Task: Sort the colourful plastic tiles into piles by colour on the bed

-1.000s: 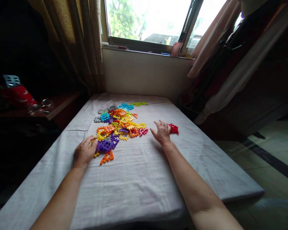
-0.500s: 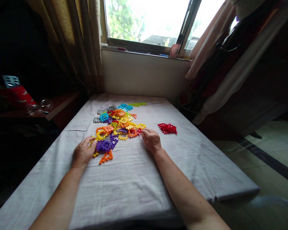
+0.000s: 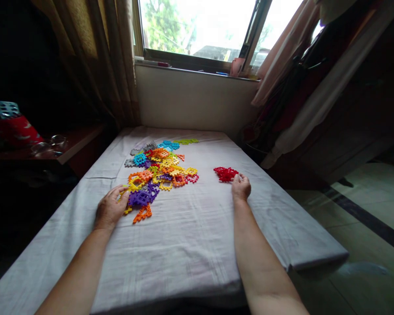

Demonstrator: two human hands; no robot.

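Note:
A heap of interlocking plastic building pieces [image 3: 166, 164] in yellow, orange, purple, blue, grey and other colours lies on the cloth-covered table. At its near left edge my left hand [image 3: 111, 206] rests with thumb and fingers apart, touching yellow pieces [image 3: 128, 210] beside the purple pieces [image 3: 139, 197]. Apart from the heap, on the right, is a small pile of red pieces [image 3: 223, 174]. My right hand [image 3: 241, 187] is at that pile's right end, fingers pinched on a red piece that they partly hide. Another red piece [image 3: 193, 178] lies at the heap's right edge.
Light green pieces [image 3: 186, 141] lie at the table's far side. A window sill [image 3: 197, 71] with a pink cup [image 3: 237, 67] is beyond the table. Hanging clothes [image 3: 292, 96] are on the right; a side table [image 3: 82, 142] with a red container [image 3: 15, 131] is on the left.
My right hand has moved right from the heap's edge to the separate red pile, its fingers now pinched there. My left hand has stayed by the yellow pieces. The view has shifted slightly.

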